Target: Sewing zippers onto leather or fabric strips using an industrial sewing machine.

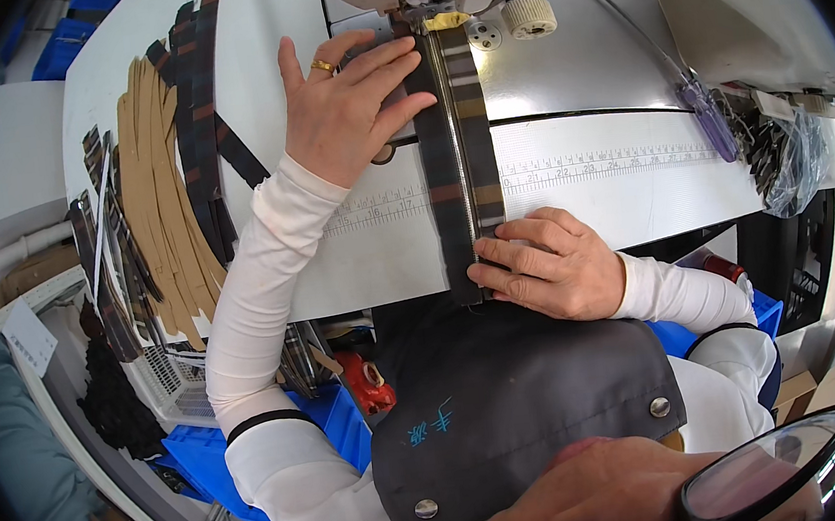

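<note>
A long dark zipper strip (447, 172) with brown bands and a line of metallic teeth runs from under the sewing machine's presser area (430, 20) toward me. My left hand (347, 101), with a ring on one finger, lies beside its far part; the fingers are spread and their tips touch the strip's left edge. Lower down, near the table's front edge, my right hand (554, 267) has its fingers curled over the strip's right edge. The thumb of that hand is hidden. A bit of yellow material (447, 21) shows at the presser area.
Tan strips (154, 185) and dark banded strips (197, 111) lie in bundles on the left. A printed ruler (609, 166) crosses the white table. Purple-handled snips (711, 122) and a clear plastic bag (802, 163) are at the right. Blue bins (328, 425) stand below.
</note>
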The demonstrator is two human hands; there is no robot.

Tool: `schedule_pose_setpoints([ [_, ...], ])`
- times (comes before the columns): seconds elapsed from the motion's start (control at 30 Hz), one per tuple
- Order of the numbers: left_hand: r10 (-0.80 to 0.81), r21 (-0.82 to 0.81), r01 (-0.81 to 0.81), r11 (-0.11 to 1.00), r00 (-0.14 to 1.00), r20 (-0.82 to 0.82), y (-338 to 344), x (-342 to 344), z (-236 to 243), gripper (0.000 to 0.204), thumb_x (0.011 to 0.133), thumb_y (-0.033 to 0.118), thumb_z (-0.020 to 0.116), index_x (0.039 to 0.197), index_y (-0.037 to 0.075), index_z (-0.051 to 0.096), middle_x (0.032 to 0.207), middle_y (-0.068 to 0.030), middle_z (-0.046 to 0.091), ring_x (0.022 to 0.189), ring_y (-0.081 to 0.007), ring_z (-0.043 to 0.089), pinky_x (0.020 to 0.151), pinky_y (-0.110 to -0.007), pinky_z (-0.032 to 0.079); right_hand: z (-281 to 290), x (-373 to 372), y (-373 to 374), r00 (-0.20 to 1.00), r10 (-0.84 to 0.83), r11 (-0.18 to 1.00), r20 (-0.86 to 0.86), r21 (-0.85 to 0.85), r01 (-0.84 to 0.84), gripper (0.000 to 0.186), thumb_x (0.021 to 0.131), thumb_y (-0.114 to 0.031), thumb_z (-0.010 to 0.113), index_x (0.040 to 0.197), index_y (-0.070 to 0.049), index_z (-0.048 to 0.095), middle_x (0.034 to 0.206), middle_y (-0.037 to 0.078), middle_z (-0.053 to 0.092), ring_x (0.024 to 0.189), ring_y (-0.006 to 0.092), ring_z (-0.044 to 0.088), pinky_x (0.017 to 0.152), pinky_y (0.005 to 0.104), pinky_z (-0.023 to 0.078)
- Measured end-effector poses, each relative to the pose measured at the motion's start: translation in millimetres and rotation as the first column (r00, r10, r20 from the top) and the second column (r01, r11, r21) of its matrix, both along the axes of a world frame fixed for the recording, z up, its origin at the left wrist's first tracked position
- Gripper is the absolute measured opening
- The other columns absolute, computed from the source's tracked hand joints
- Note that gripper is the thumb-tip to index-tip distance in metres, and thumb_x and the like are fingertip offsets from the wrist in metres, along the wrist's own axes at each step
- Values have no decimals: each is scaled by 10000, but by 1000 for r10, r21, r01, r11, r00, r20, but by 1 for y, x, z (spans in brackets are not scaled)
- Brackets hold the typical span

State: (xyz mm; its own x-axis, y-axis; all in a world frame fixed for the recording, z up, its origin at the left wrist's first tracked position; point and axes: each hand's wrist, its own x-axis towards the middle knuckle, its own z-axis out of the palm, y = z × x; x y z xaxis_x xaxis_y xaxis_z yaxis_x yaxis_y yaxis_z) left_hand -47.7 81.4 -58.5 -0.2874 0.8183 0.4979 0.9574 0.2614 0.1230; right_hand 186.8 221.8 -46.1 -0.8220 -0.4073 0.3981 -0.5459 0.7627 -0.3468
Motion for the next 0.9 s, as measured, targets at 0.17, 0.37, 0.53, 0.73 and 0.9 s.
schedule_pose_setpoints([
  [0.17,10,-17,-11,1000,997,-74,-2,3,-4,338,768,406,689,1038,203,700,1105,104,649,1099,-158,520,1002,-643,194,-1,-2,0,1000,-17,1000,-2,12,17,366,717,-140,608,1073,-66,655,1140,70,577,1036,220,528,843,336,443],
  [0.37,20,-8,-20,1000,1000,7,-3,8,4,304,765,395,691,1022,233,703,1104,111,646,1063,-154,535,999,-645,209,1,-6,2,1000,-17,1000,2,5,17,367,715,-132,604,1070,-55,653,1139,87,583,1020,227,539,841,337,446],
  [0.53,12,-5,-12,1000,1000,21,-3,6,-1,304,769,402,685,1022,233,704,1114,114,643,1050,-149,541,1008,-644,201,1,-8,2,1000,-27,1000,2,-5,27,372,711,-129,604,1069,-40,650,1134,97,585,1004,231,547,839,339,448],
  [0.73,9,-27,-8,1000,999,38,-6,8,1,331,779,421,673,1052,235,693,1146,123,630,1044,-146,546,1015,-643,198,0,-2,0,999,-20,998,-31,54,22,378,709,-133,602,1072,-41,651,1140,97,582,1009,232,541,834,338,450],
  [0.9,2,-46,3,999,995,102,-7,8,0,358,778,428,675,1076,230,682,1177,117,617,1047,-145,548,1032,-626,181,-1,-1,-2,999,-18,999,-44,48,21,383,704,-139,605,1072,-42,651,1136,93,582,1008,231,538,829,332,451],
])
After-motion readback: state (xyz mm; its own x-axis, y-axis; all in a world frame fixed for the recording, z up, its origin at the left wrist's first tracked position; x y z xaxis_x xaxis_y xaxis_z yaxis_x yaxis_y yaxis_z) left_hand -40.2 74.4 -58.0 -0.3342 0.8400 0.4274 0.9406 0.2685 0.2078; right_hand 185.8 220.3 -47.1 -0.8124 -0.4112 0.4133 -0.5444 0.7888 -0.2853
